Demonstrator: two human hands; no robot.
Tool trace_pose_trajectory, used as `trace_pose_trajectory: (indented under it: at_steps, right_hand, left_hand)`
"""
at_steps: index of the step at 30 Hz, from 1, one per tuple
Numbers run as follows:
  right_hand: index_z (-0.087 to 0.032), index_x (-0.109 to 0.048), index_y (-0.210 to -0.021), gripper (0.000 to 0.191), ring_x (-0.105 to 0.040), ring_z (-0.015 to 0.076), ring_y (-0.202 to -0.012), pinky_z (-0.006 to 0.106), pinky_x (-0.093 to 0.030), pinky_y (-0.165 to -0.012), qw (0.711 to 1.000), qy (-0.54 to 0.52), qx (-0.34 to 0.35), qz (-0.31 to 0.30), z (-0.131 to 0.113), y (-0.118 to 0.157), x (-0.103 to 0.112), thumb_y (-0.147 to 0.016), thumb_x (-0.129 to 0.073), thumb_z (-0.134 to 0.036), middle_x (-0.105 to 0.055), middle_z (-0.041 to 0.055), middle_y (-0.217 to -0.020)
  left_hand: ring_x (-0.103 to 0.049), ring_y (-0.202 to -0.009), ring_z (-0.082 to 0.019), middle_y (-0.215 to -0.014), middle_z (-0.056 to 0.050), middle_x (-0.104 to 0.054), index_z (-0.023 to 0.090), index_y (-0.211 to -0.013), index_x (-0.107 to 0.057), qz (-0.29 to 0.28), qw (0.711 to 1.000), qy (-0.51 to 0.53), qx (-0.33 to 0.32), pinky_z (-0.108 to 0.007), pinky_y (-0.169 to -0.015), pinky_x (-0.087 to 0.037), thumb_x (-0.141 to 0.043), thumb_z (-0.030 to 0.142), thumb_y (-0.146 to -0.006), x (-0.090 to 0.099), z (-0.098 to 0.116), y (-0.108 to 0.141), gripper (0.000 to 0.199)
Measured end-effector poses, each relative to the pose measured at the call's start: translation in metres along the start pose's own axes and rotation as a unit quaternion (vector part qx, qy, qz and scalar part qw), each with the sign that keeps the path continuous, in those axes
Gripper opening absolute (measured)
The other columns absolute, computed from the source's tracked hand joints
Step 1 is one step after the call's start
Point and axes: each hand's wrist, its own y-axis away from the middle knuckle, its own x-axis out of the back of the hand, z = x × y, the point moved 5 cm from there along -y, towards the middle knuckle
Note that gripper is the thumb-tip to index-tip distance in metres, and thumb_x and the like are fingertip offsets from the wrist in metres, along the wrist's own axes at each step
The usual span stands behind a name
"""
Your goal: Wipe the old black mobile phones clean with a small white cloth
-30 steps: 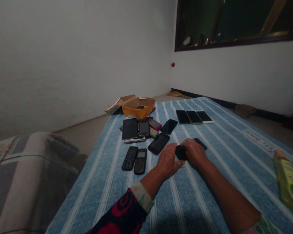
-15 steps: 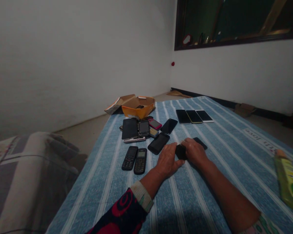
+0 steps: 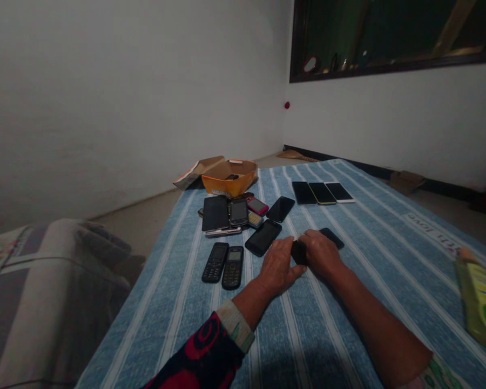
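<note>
A small black phone-like object (image 3: 298, 253) is held between my two hands, low over the striped cloth. My left hand (image 3: 276, 266) grips its left side, thumb below and fingers above. Closed on its right side is my right hand (image 3: 321, 252), which hides part of it. Just beyond my left hand lies a black touchscreen phone (image 3: 263, 237). Another dark phone (image 3: 332, 237) lies partly behind my right hand. Two keypad phones, one (image 3: 215, 263) beside the other (image 3: 233, 268), rest left of my left hand.
An orange open box (image 3: 230, 186) stands at the far end, behind a pile of phones (image 3: 216, 214). Three phones (image 3: 323, 193) lie in a row at the back right. A bottle of yellow-green liquid (image 3: 480, 305) is at the right edge.
My right hand has shifted very slightly left over the black object. My left hand has stayed in place.
</note>
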Motion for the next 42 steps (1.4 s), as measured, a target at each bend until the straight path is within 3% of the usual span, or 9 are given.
trace_pose_trajectory:
  at_steps: [3,10,18,26,34,42]
  right_hand:
    - [-0.017,-0.068,-0.089,0.026,-0.055,0.0186,-0.094,0.027,-0.033,-0.074,1.0,0.011,-0.013,0.003,0.003,0.0,-0.002,-0.086,-0.044,-0.007,-0.062,0.0077,-0.094]
    - [-0.018,-0.068,-0.098,0.027,-0.053,0.0177,-0.09,0.026,-0.033,-0.073,0.999,-0.013,0.047,0.006,-0.009,0.005,-0.004,-0.087,-0.046,-0.009,-0.061,0.0058,-0.09]
    - [-0.017,-0.068,-0.091,0.025,-0.055,0.0188,-0.093,0.027,-0.033,-0.073,1.0,0.01,-0.02,0.012,0.011,-0.002,-0.003,-0.087,-0.045,-0.009,-0.062,0.0074,-0.093]
    - [-0.018,-0.068,-0.096,0.026,-0.054,0.0176,-0.092,0.026,-0.033,-0.074,0.999,-0.01,0.044,0.018,-0.009,0.003,-0.006,-0.087,-0.045,-0.009,-0.061,0.0054,-0.091]
    - [-0.017,-0.068,-0.092,0.026,-0.054,0.0186,-0.093,0.027,-0.033,-0.073,0.999,0.022,-0.029,0.012,0.011,-0.004,-0.003,-0.087,-0.045,-0.008,-0.062,0.0077,-0.095]
    - [-0.018,-0.067,-0.101,0.027,-0.053,0.0176,-0.093,0.026,-0.034,-0.074,0.998,-0.022,0.055,-0.002,-0.009,0.005,-0.004,-0.087,-0.046,-0.009,-0.062,0.0057,-0.094]
  left_hand:
    - [-0.052,-0.11,-0.03,-0.117,-0.01,-0.057,0.016,-0.124,-0.044,-0.003,1.0,-0.006,0.002,-0.047,-0.096,-0.044,-0.072,0.032,-0.073,0.001,0.0,0.0,0.06]
    - [-0.053,-0.107,-0.029,-0.111,-0.007,-0.058,0.019,-0.119,-0.048,0.004,1.0,0.003,-0.005,-0.045,-0.094,-0.045,-0.071,0.032,-0.074,-0.001,-0.001,-0.001,0.052]
    - [-0.051,-0.113,-0.03,-0.121,-0.012,-0.056,0.015,-0.13,-0.041,-0.006,1.0,-0.004,0.002,-0.047,-0.098,-0.043,-0.072,0.032,-0.074,-0.002,-0.002,0.0,0.067]
    - [-0.053,-0.104,-0.028,-0.111,-0.009,-0.059,0.016,-0.12,-0.048,0.0,1.0,0.002,-0.005,-0.043,-0.092,-0.046,-0.072,0.03,-0.073,0.002,0.003,-0.002,0.055]
    - [-0.052,-0.112,-0.03,-0.12,-0.011,-0.056,0.017,-0.13,-0.042,0.004,1.0,0.001,-0.007,-0.048,-0.097,-0.044,-0.073,0.032,-0.073,-0.002,-0.002,0.0,0.066]
    - [-0.053,-0.103,-0.027,-0.11,-0.008,-0.059,0.018,-0.118,-0.049,0.002,1.0,0.005,-0.013,-0.043,-0.092,-0.046,-0.071,0.03,-0.074,0.001,0.002,-0.001,0.051]
